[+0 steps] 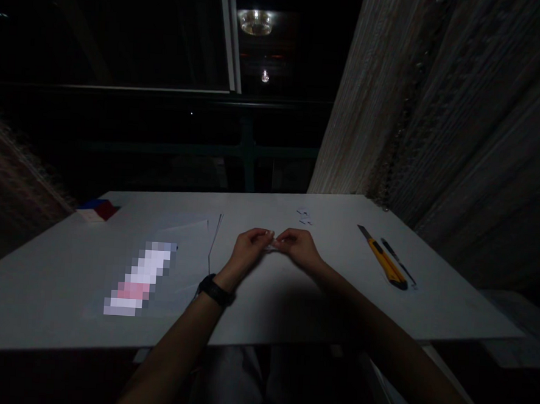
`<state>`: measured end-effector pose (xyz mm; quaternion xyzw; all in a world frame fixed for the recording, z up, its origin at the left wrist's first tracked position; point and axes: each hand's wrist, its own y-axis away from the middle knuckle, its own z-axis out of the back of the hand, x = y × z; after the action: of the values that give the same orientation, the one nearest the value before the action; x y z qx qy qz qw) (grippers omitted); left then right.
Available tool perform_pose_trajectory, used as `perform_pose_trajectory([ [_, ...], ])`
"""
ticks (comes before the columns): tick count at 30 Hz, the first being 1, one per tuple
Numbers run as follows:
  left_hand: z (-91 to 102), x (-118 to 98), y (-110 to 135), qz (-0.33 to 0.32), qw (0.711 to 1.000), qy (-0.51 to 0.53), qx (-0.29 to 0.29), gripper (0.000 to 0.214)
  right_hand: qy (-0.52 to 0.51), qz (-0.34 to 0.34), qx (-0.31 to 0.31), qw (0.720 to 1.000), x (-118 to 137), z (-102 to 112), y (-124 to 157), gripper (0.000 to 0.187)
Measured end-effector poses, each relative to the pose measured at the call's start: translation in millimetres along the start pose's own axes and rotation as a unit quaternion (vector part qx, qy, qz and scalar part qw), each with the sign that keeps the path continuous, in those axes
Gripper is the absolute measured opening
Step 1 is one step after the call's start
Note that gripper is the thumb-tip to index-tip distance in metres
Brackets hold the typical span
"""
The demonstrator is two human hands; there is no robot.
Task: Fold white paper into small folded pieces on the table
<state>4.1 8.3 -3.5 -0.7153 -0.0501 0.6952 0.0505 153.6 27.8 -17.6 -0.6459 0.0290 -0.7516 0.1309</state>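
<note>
My left hand [250, 246] and my right hand [298, 247] meet above the middle of the white table [253, 323]. Their fingertips are closed in a pinch on a small white piece of paper [271, 248]. Most of it is hidden by the fingers, and its exact shape cannot be told. Just beyond the right hand lie small white paper pieces with dark marks [304, 216]. To the left of my left hand, which has a dark watch [216, 290] on its wrist, are white paper sheets [186, 270].
A yellow utility knife [382, 256], its blade out, lies on the right beside a dark pen [398, 260]. A pixelated bright object [139, 279] rests on the left. Farther back stands a multicoloured cube [96, 210]. A curtain [362, 110] hangs behind the table.
</note>
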Motion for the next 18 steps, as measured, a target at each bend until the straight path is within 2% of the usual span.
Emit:
perform_pose_trajectory([
  [5, 0.4, 3.9, -0.2, -0.013, 0.999, -0.039, 0.018, 0.038, -0.121, -0.061, 0.006, 0.991, 1.3, 0.6, -0.3, 0.032],
  [9, 2.5, 8.1, -1.1, -0.044, 0.995, -0.084, -0.005, 0.034, -0.159, -0.068, 0.009, 0.985, 4.6, -1.2, 1.9, 0.034],
  [13, 4.2, 8.7, 0.3, -0.065, 0.987, -0.15, 0.009, 0.03, -0.148, -0.067, 0.028, 0.986, 4.5, -0.9, 2.1, 0.035],
  [18, 2.6, 5.3, 4.9, -0.075, 0.978, -0.195, 0.014, 0.026, -0.067, -0.025, 0.051, 0.996, 3.2, 2.1, 1.2, 0.029],
])
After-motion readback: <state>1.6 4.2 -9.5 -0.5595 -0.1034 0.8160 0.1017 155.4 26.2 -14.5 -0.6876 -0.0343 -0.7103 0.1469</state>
